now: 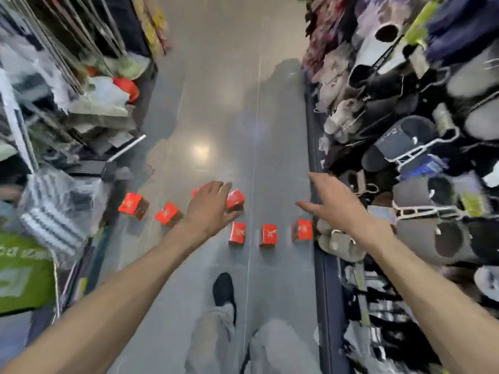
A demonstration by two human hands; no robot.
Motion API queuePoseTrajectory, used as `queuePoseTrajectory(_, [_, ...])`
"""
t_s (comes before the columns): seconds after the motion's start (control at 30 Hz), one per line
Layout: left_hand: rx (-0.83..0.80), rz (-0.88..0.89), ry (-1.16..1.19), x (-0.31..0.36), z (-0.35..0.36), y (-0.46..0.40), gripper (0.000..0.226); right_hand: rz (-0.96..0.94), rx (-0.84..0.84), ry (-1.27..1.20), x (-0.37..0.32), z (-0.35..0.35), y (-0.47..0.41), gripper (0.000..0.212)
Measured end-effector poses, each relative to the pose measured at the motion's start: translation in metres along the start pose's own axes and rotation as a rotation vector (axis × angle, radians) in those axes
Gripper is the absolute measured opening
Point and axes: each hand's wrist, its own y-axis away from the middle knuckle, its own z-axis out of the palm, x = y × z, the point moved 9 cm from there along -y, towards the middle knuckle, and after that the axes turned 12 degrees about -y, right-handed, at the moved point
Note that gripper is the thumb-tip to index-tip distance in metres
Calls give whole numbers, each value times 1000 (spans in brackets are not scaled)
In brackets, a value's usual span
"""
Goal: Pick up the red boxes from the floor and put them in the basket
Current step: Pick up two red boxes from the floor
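shop aisle seen from above. seven red boxes stand on the grey floor point(216, 103): two at left point(133, 205) point(168, 214), one point(196, 190) mostly hidden behind the left hand point(208, 206), one point(235, 200) just beside that hand's fingers, and three in a near row point(237, 232) point(269, 235) point(303, 230). the left hand is spread, released, above the boxes. the right hand point(334, 203) is open-fingered, grasping nothing, beside the slipper rack point(421, 147). no basket is identifiable in the blurred view.

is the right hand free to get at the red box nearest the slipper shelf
Probably yes: the right hand is open and holds nothing, and the red box stands on bare floor just below it, though grey slippers crowd its right side.
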Motion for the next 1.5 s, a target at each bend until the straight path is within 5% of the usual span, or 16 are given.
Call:
queuePoseTrajectory(0.27, [-59,-173,129,-22,221,-106,78,-71,-67,-46,95,165,-127,78])
queuePoseTrajectory(0.5, [-236,-469,224,-31,501,-132,106,-55,-65,-173,189,334,-168,75])
queuePoseTrajectory(0.7, [-310,-747,262,-38,651,-146,121,20,-144,-241,250,453,-169,79])
queuePoseTrajectory(0.83, [-281,-797,313,-47,665,-146,97,111,-159,-267,267,480,-158,78])
queuePoseTrajectory(1.2, [-220,-438,242,-71,542,-130,88,514,-194,-347,304,528,-156,93])
queuePoseTrajectory(1.37, [-226,-407,239,-91,565,-116,96,904,-159,-488,339,622,-147,120])
queuePoseTrajectory(1.5, [-238,-385,238,-103,594,-104,98,990,12,-518,350,657,-146,107])
